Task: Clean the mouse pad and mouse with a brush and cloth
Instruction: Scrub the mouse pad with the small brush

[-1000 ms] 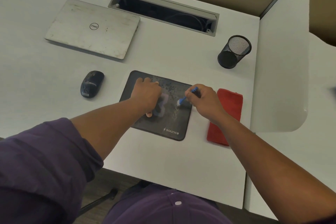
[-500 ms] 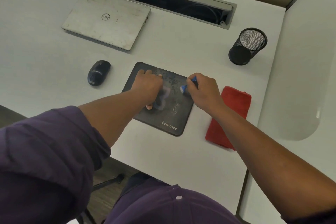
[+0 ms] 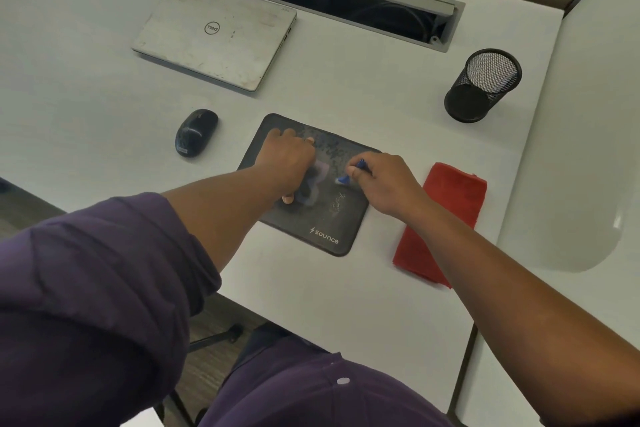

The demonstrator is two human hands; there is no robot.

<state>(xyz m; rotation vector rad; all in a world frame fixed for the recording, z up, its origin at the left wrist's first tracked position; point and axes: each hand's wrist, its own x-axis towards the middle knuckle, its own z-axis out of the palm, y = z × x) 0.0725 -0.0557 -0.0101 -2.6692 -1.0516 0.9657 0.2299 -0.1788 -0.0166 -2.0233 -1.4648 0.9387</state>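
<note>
head | right hand [image 3: 384,184] pinches brush [image 3: 350,174], bristles left-down | left hand [image 3: 289,159] flat on mouse pad [image 3: 322,218]

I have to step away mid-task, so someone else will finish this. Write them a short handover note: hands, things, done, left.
Left hand rests on the mouse pad, steadying it; its fingers lie loosely on the pad.
Right hand pinches the blue brush, tip on the pad's right half.
Mouse sits off the pad to its left, untouched. Red cloth lies folded right of the pad, untouched.
Done: brushing of the pad under way; specks still show on it.
Left: finish brushing the pad, brush the mouse, wipe both with the cloth.
</note>
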